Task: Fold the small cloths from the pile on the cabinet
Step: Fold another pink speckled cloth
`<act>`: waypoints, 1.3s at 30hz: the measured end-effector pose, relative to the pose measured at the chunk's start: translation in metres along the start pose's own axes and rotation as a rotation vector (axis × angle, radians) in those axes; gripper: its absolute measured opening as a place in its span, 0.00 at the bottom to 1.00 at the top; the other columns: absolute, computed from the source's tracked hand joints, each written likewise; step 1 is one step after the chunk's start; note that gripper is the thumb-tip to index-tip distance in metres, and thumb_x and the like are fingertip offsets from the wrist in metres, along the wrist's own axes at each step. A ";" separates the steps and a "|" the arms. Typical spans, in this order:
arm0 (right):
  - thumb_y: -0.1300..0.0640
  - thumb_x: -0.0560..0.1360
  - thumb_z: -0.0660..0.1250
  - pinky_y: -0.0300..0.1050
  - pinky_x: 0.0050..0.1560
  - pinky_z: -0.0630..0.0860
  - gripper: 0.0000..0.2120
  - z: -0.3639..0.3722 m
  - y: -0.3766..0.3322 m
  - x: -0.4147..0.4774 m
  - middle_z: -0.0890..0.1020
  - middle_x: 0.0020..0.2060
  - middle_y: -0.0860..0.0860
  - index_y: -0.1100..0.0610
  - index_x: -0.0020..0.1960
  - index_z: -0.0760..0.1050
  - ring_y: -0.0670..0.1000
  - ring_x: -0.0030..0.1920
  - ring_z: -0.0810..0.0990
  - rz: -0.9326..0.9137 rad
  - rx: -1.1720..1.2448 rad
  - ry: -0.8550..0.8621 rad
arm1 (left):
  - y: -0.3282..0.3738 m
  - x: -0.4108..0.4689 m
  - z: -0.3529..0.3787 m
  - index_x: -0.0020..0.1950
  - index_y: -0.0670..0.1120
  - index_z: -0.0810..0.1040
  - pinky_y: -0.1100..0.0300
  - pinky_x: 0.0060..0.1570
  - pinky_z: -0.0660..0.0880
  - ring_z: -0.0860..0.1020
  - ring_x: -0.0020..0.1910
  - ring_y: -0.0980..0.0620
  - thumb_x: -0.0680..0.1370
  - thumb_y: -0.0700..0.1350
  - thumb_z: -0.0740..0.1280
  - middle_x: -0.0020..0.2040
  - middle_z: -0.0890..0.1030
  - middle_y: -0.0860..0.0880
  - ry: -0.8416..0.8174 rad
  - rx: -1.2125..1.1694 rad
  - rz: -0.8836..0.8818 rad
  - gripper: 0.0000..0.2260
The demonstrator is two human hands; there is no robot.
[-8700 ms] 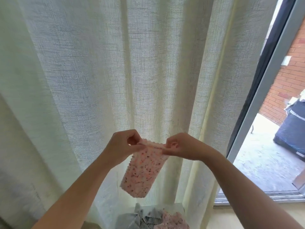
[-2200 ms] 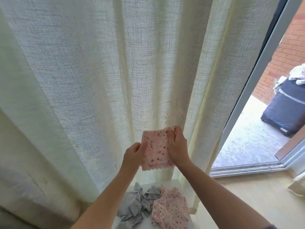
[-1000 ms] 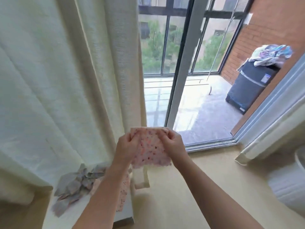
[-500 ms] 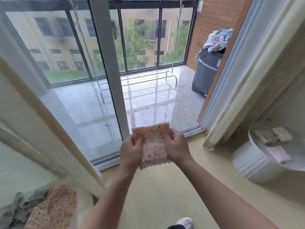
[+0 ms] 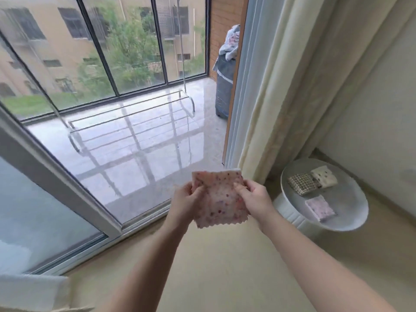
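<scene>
Held cloth [image 5: 219, 200]: pink with small red and dark speckles. Round surface [image 5: 351, 199]: white. Folded cloths on it: brown-and-cream check [image 5: 301, 183]; cream with dark dots [image 5: 324, 179]; pale lilac speckled [image 5: 320, 208]. Curtain [image 5: 292, 86]: cream.

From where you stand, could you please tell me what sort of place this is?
Likely a home room beside a glazed balcony: cream floor-length curtains, a grey-framed sliding glass door, and a metal drying rack on the glossy tiled floor outside.
</scene>
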State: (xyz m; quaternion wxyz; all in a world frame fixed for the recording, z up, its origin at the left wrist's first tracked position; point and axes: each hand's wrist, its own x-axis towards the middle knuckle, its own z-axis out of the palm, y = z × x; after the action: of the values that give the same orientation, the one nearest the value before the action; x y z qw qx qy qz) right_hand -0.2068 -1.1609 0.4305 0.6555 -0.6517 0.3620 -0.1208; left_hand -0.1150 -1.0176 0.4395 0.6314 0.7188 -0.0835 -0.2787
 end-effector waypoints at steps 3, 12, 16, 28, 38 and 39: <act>0.57 0.81 0.63 0.43 0.47 0.80 0.06 -0.062 0.009 0.029 0.83 0.47 0.53 0.55 0.51 0.79 0.49 0.45 0.82 0.047 0.016 0.040 | 0.001 0.019 0.066 0.41 0.45 0.80 0.56 0.39 0.79 0.82 0.37 0.52 0.79 0.39 0.65 0.36 0.83 0.50 -0.064 0.050 -0.010 0.08; 0.57 0.80 0.64 0.49 0.51 0.80 0.06 -0.274 0.043 0.110 0.83 0.46 0.53 0.55 0.46 0.78 0.52 0.47 0.82 0.125 -0.051 0.014 | -0.026 0.049 0.285 0.49 0.42 0.81 0.48 0.40 0.80 0.80 0.36 0.50 0.79 0.41 0.64 0.40 0.82 0.43 -0.049 0.039 -0.125 0.07; 0.55 0.79 0.65 0.54 0.53 0.81 0.06 -0.355 0.060 0.149 0.84 0.46 0.55 0.56 0.47 0.79 0.57 0.50 0.82 0.200 -0.080 -0.027 | -0.047 0.059 0.371 0.49 0.42 0.80 0.56 0.31 0.78 0.80 0.33 0.50 0.80 0.42 0.63 0.41 0.82 0.43 -0.015 0.037 -0.209 0.07; 0.59 0.79 0.64 0.48 0.47 0.80 0.06 -0.511 0.159 0.306 0.84 0.49 0.56 0.55 0.46 0.78 0.54 0.48 0.83 0.507 -0.304 -0.143 | -0.132 0.186 0.562 0.44 0.41 0.79 0.58 0.34 0.74 0.78 0.35 0.51 0.80 0.44 0.62 0.38 0.81 0.46 0.009 0.281 -0.414 0.10; 0.59 0.78 0.62 0.42 0.31 0.62 0.12 -0.572 0.263 0.386 0.70 0.31 0.50 0.55 0.36 0.66 0.50 0.33 0.69 0.657 -0.623 -0.253 | -0.252 0.239 0.659 0.37 0.45 0.73 0.49 0.43 0.80 0.81 0.41 0.45 0.79 0.42 0.59 0.38 0.80 0.46 -0.062 0.475 -0.668 0.11; 0.59 0.78 0.61 0.43 0.31 0.60 0.13 -0.573 0.280 0.392 0.68 0.30 0.50 0.55 0.36 0.64 0.49 0.32 0.67 0.665 -0.650 -0.261 | -0.266 0.239 0.665 0.38 0.44 0.74 0.51 0.42 0.80 0.81 0.41 0.46 0.79 0.42 0.59 0.39 0.80 0.46 -0.063 0.492 -0.690 0.11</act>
State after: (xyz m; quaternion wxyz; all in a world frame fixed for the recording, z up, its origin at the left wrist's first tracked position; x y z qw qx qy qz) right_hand -0.3787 -1.8137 0.1066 0.4609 -0.6813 0.4847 0.2975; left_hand -0.3147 -1.6529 0.0837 0.3079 0.8251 0.0787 -0.4672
